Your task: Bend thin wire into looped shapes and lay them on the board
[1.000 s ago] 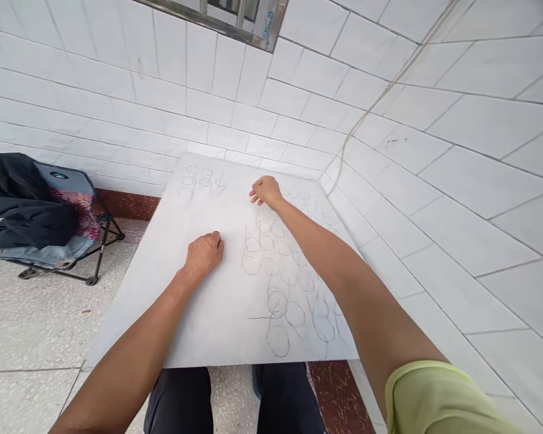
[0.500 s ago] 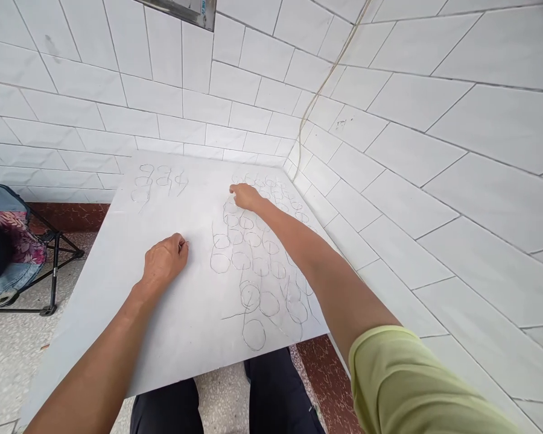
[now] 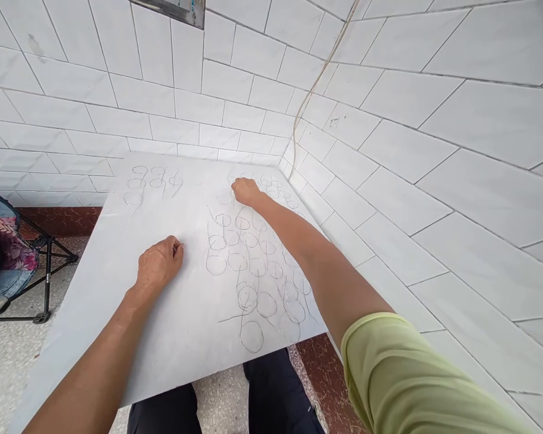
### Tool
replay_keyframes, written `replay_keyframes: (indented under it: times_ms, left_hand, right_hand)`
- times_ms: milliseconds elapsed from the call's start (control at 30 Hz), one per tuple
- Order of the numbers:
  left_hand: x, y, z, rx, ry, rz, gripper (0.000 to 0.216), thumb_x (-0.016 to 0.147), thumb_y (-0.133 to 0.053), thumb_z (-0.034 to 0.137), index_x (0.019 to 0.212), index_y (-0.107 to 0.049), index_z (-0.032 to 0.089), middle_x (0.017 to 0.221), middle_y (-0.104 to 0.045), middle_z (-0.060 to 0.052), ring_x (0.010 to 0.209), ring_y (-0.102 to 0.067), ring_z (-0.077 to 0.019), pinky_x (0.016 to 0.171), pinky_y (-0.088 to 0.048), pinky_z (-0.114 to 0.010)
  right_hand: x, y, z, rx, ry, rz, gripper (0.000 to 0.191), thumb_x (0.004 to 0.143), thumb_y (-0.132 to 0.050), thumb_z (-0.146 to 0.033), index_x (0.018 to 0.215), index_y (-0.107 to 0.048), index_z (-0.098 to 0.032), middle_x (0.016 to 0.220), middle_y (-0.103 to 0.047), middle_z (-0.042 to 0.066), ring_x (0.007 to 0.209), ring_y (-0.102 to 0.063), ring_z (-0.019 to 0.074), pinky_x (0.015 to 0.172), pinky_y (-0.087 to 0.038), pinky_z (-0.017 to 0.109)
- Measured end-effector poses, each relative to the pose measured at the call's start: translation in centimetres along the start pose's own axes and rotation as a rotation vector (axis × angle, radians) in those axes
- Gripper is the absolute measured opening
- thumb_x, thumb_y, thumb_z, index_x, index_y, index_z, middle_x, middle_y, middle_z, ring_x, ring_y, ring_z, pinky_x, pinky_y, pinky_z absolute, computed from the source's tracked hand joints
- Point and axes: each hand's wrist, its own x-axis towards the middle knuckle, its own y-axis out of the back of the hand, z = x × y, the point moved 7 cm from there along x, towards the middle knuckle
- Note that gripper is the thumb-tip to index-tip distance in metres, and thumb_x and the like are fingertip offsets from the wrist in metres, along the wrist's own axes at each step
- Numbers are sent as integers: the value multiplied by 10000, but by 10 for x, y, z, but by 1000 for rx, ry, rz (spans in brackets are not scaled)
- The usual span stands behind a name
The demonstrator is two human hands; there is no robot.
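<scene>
R hand [image 3: 245,191] rests fingers-down at far end of white slab [image 3: 181,313] w/ pencilled circles [image 3: 247,265] (rows of them); L hand [image 3: 157,267] curled, touching slab's middle.

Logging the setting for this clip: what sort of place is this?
Probably a tiled corner of a home or small workshop. White wall tiles meet at a corner, the floor is speckled terrazzo, and a folding chair stands beside the pencil-marked slab.
</scene>
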Motion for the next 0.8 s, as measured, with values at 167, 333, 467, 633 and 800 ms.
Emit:
replay_keyframes:
  times_ms: [167,333,467,633,800]
  left_hand:
    - [-5,12,1,-179,6,113,309,988,-434,485,907,-587,230,827,-694,-49,716,-628,-226,607,-398,-315]
    - [-15,36,1,-502,15,365,476,997,-454,591,1216,-593,192,1065,-697,-93,823,-649,-212,727,-501,-336]
    - [-17,37,2,-812,29,328,616,1000,-414,662,1385,-489,185,1171,-675,-125,843,-693,-205,646,-541,-313]
    - [-19,41,8,-1088,-94,295,627,1008,-397,663,1436,-430,206,1149,-679,-119,801,-710,-184,531,-525,-261]
    - [-23,45,9,-919,-147,365,748,930,-604,621,1531,-361,249,1247,-649,-123,805,-689,-165,537,-521,-243]
  right_hand:
    - [-17,26,-1,117,-96,125,181,954,-504,-76,843,-629,-146,1091,-676,170,983,-618,268,760,-473,328]
    - [-47,16,-49,416,-66,80,194,1015,-544,-205,833,-598,-168,883,-730,84,681,-654,137,535,-464,220]
    - [-83,-10,-115,997,62,-90,210,970,-627,-188,766,-582,-172,766,-730,68,588,-656,124,459,-436,201]
    - [-122,-36,-170,928,132,-132,202,985,-593,-222,785,-585,-196,722,-700,29,550,-637,133,462,-414,220]
    - [-134,-35,-191,223,310,123,200,1014,-461,-176,925,-639,-185,873,-706,91,744,-658,214,608,-406,300]
